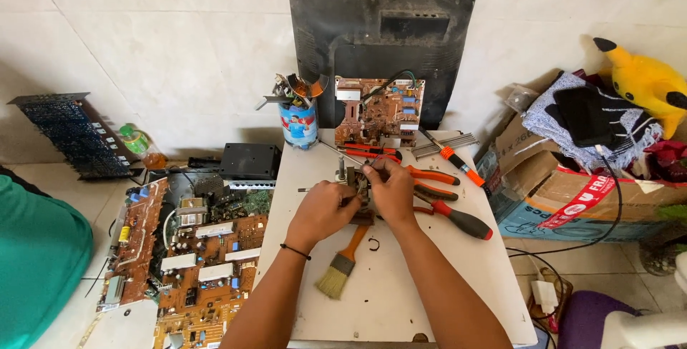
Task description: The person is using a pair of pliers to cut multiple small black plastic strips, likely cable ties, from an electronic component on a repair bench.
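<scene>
A green fabric mass [36,263] fills the far left edge. Behind it a long dark slatted panel [68,134] leans against the tiled wall, with a small green-capped bottle [136,141] beside its lower end. On the floor lie several brown printed circuit boards [193,263] crowded with white and silver parts, and behind them a black box-shaped unit [249,160].

On the white square table top [401,299] a blue cylindrical can [298,124] stands upright at the back left corner, stuffed with metal tools and scraps that stick out of its mouth. A wooden-handled paintbrush [342,263] lies with its long axis slanting, pale bristles toward the near left, handle toward the hands.

The left hand [322,206] and the right hand [390,188] meet at the table's middle, both closed around a small grey metal component [358,184] held just above the surface; it is mostly covered, so its long axis cannot be told, though a short metal post rises from its top left.

Behind the hands a brown circuit board [379,111] stands propped against a black monitor back cover [381,52]. To the right lie orange-handled pliers [429,177] and a red-and-black screwdriver [461,219], tips toward the hands.

Further right, a brown cardboard box [572,191] holds folded clothes, with a yellow plush toy [644,80] on top.
</scene>
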